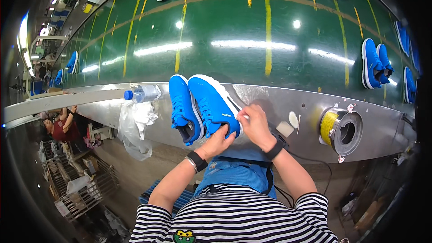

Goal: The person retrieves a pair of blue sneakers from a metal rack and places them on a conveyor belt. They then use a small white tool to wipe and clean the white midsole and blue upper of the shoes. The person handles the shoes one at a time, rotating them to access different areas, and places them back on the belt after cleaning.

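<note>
Two blue sneakers with white soles stand side by side on the metal ledge, toes pointing away from me. My left hand [218,144] is closed on the heel collar of the right-hand sneaker [210,96], its fingers partly inside the opening. At the outer side of that sneaker's heel, my right hand [255,126] is pinched against the white sole edge. Whether anything small sits between those fingertips is hidden. The left-hand sneaker [181,101] stands untouched, close beside the held one.
Beyond the metal ledge [270,101] runs a green belt [220,65] with yellow lines, carrying more blue sneakers [372,63]. A water bottle [145,93] and plastic bag [137,146] lie left. To the right are a beige block [285,129], a swab [299,125] and a metal ring-shaped fixture [358,134].
</note>
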Motion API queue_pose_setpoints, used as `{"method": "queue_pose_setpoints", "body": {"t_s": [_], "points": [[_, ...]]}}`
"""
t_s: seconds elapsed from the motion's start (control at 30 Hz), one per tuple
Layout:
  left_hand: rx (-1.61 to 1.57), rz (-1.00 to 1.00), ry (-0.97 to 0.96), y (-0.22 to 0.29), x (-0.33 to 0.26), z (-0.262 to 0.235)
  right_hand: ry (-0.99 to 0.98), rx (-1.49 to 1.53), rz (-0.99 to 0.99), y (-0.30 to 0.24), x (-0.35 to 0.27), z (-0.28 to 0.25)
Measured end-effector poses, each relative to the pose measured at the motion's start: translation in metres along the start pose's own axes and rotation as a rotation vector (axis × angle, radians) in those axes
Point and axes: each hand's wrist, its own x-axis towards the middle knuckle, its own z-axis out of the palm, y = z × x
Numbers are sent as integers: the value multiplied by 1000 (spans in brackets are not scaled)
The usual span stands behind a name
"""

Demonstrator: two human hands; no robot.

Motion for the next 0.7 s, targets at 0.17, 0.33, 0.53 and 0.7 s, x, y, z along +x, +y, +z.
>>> {"method": "queue_pose_setpoints", "body": {"t_s": [0.17,0.33,0.53,0.7], "points": [[47,34,1,-10,0,3,25,-60,-39,0,9,5],[-27,-13,-7,-3,2,0,-20,-22,1,-2,21,6],[-36,-68,-50,-1,6,2,-28,-13,54,3,14,6],[-37,-62,-33,12,5,-4,13,-1,21,3,7,5]]}}
